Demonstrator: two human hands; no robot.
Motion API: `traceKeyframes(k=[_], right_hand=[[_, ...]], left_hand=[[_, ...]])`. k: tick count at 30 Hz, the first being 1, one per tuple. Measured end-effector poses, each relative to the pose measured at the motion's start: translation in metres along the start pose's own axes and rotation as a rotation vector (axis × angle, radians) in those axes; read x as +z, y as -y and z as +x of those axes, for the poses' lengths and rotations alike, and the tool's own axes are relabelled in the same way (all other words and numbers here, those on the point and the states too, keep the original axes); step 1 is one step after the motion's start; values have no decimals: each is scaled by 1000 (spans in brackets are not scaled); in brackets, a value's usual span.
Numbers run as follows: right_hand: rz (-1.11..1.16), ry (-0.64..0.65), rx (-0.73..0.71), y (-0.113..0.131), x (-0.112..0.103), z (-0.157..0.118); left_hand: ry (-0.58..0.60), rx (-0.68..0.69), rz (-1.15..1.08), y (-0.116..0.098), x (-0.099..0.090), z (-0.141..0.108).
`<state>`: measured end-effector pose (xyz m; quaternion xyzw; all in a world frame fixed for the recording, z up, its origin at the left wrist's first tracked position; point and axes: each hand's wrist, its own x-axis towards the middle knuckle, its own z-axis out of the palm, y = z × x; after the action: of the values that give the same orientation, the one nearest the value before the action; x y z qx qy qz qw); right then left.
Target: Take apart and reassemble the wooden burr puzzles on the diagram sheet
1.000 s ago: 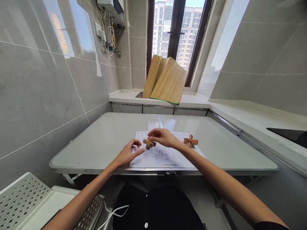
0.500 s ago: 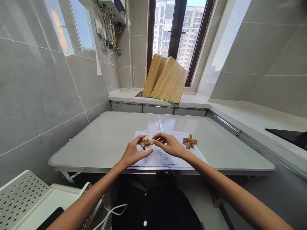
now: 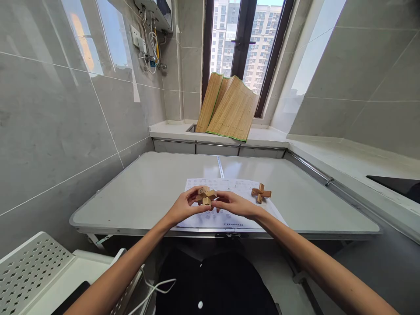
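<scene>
Here we are, the light wooden cluster [image 3: 206,195] held just over the near edge of the worktop [image 3: 157,188], right at the middle of my clock face. My left hand [image 3: 183,204] has it from nine o'clock, thumb low and fingers behind, clamped on the blocks. My right hand [image 3: 234,203] comes in from three, fingertips curled at the cluster's right end; they look to be touching, but whether they truly pinch it I can't tell. As for progress, the short bars sit crossed together as one piece, so I'd call that much joined; my fingers hide parts, so whether a bar is left to seat I can't say. Over at three o'clock, well apart from my hands, a darker wooden cross [image 3: 261,193] rests near the right edge of a printed sheet [image 3: 236,218], its bars crossed as well and no hand on it. The worktop is pale and smooth, with a seam running away at twelve. Beyond that, just past twelve, a bamboo mat [image 3: 232,109] leans before the window [image 3: 241,39]; grey tiles flank me, and a wall-hung unit [image 3: 154,15] with pipes sits up at eleven.
</scene>
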<state>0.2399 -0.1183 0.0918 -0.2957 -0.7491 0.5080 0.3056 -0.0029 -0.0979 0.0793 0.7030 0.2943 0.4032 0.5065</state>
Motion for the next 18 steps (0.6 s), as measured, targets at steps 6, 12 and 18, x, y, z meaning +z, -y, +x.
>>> traceKeyframes(k=[6,12,18], right_hand=[[101,179,38,5,-5,-4],[-53,-172,10,-27,5,0],[-121,-329,-47,-61,14,9]], left_hand=[[178,31,36,3,-4,-2],[49,52,163,14,-1,2],[-58,44,398,29,-5,7]])
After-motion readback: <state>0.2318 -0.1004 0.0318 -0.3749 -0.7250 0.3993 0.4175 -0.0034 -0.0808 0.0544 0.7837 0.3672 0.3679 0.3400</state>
